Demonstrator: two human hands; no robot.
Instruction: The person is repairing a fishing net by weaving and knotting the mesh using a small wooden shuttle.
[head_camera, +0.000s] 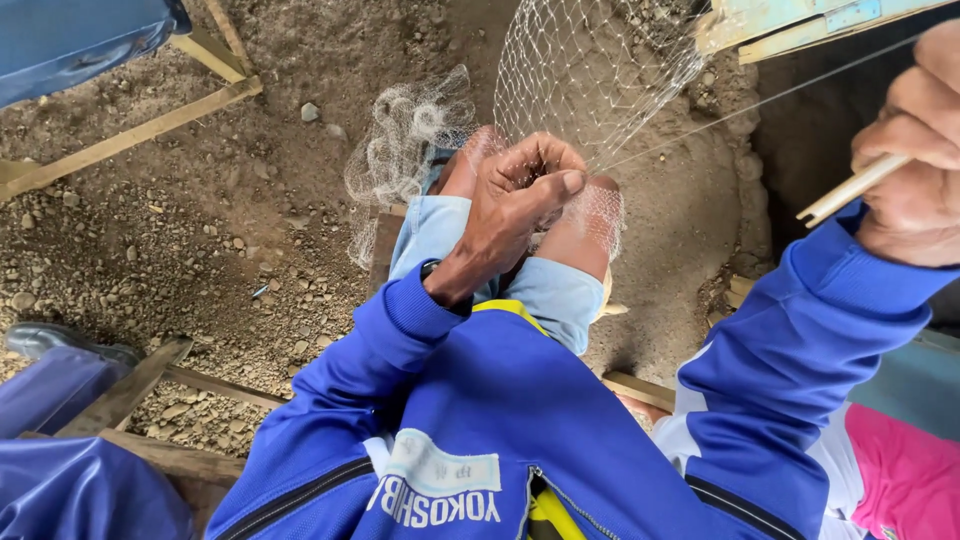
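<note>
1. White rectangular label patch (443, 470) sits low on the back of the person's blue jacket (500, 400), with light lettering just beneath it; a yellow strip shows at the collar.
2. Pale, fine-meshed fishing net (590, 80) hangs from the upper middle and falls over the person's knees; a bunched heap of it (405, 140) lies on the dirt ground (180, 230) just left of the knees.
3. Left hand (520, 195) is held over the knees, wrist bent, fingers curled together and pinched on the mesh.
4. Right hand (915, 150) is raised at the right edge, fingers closed around a slim pale netting needle (850, 190) whose tip points down-left.
5. Thin twine (750, 105) runs taut from the right hand across to the net by the left hand.
6. Wooden slats (130, 135) cross the ground upper left; a painted plank (800, 20) sits at the top right.
</note>
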